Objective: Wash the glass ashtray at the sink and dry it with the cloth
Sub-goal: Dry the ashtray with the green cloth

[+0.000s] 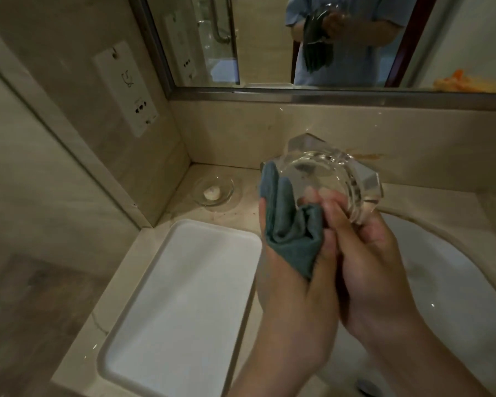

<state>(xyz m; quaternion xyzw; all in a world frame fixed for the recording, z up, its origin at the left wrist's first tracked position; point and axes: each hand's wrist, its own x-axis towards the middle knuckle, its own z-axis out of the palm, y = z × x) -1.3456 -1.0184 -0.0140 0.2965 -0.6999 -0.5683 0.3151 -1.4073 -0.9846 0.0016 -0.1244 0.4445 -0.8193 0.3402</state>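
Head view. Glass ashtray (331,179) held up in the air above the left rim of the sink (453,285), tilted, bowl facing the camera. Right hand (367,259) closed on the ashtray's lower edge, fingertips seen through the glass. Left hand (289,270) closed around a bunched blue-grey cloth (287,224); cloth pressed against the ashtray's left side and lower rim, one fold standing up beside the glass. Both hands touching each other at the fingers. Motion blur on fingers; exact finger placement inside the bowl not resolvable.

White tray (181,305) on the marble counter (258,173), left of the hands, nothing visible in it. Small glass dish (214,191) with a pale piece of soap (211,192) in the back corner. Mirror (327,41) above, reflecting the hands, cloth and ashtray. Wall socket plate (126,87) on the left wall.
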